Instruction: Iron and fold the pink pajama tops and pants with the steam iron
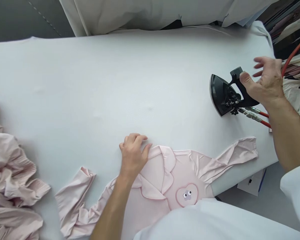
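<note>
My left hand (133, 156) rests half open, fingers lightly curled, its fingertips on the collar (162, 163) of a pale pink long-sleeved top (155, 186). My right hand (266, 81) is open with the fingers spread, the thumb against the handle of a black steam iron (222, 95), not wrapped around it. The iron sits on the white padded table (115, 83) to the right, well apart from the top, with red hoses (265, 118) running from it off the right side.

The top lies flat near the table's near edge, its scalloped collar piped in pink and a heart patch (187, 195) on the chest. One sleeve (227, 160) stretches right, creased and folded; the other (75, 203) bends toward the near left. My white coat (210, 223) hides its lower part. A crumpled heap of pink fabric (11, 176) sits at the left, and white table surface spreads out to the far edge.
</note>
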The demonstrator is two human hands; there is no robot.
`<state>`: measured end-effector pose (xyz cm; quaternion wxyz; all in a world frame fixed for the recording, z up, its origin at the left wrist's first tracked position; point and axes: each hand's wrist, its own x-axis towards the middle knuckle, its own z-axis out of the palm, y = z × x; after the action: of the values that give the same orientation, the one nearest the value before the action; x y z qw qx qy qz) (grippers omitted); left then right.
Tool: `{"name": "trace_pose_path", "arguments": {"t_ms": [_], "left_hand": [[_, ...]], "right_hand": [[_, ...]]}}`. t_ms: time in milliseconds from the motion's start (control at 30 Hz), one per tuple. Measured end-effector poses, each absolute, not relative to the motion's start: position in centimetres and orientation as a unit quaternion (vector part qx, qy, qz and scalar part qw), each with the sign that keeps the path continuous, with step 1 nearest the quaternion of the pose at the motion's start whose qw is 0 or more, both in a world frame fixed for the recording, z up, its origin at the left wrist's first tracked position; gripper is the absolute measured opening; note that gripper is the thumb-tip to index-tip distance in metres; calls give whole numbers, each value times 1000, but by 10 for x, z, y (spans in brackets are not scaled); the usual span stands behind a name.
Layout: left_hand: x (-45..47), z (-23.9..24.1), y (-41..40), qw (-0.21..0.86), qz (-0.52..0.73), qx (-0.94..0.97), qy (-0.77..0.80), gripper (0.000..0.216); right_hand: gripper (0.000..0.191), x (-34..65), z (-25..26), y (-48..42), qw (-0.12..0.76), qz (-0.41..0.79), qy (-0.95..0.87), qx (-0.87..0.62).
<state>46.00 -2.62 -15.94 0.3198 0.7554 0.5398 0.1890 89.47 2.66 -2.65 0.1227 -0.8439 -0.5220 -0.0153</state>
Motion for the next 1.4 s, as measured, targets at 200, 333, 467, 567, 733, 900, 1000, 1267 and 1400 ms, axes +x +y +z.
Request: {"name": "trace_pose_path", "arguments": {"t_ms": [200,333,467,567,733,900,1000,1267,1400], "left_hand": [[406,-145,-31,376,37,838,394,10],[402,-136,-7,380,-33,861,336,12],[395,-137,6,368,-40,866,338,14],[390,-147,4,377,-25,854,359,21],[377,-159,0,439,73,797,407,17],[361,-158,-27,509,157,669,518,23],[374,-160,-51,445,134,670,578,29],[400,-164,-63,343,124,634,682,37],[375,-148,-77,399,251,510,719,27]], "right_hand": [[58,859,-22,22,-28,194,-532,-824],[49,765,-18,2,-178,261,-778,-543],[40,674,-33,-7,-281,285,-847,-349],[44,637,-46,-3,-298,276,-858,-313],[42,604,-54,6,-331,292,-855,-271],[41,594,-58,8,-334,299,-844,-294],[46,604,-61,11,-326,274,-844,-325],[54,612,-49,30,-296,247,-822,-419],[48,572,-47,14,-308,314,-837,-325]]}}
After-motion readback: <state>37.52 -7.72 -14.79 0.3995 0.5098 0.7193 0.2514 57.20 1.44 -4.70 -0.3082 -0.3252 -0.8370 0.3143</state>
